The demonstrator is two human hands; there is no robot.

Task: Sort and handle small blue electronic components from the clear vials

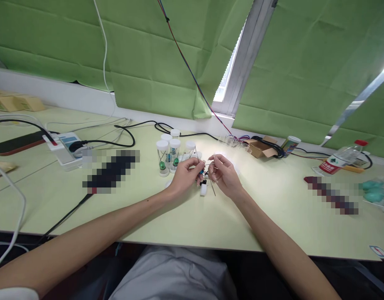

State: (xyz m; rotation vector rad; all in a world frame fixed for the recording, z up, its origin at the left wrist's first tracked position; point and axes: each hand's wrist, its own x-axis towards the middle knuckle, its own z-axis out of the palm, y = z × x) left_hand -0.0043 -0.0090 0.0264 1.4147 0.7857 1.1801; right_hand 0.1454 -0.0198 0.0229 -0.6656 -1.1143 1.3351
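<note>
My left hand (188, 174) is closed in a pinch on a small blue piece (201, 171) with thin metal wires. Facing it, my right hand (225, 177) has its fingertips pinched on what looks like a thin wire; the fingers partly hide it. Below the fingertips are a small white block (203, 190) with black parts and a thin rod (213, 188) slanting down. Just left of my hands stand several clear tubes (162, 156) with white caps; green pieces (176, 161) and thin wires show inside some.
A power strip (65, 150) with plugged cables and a blurred dark object (112, 171) lie left. Behind are clear cups (232, 141), an open cardboard box (262, 146) and a canister (291, 146). A red-capped bottle (340, 158) lies tilted right, near a blurred dark-red object (331, 196).
</note>
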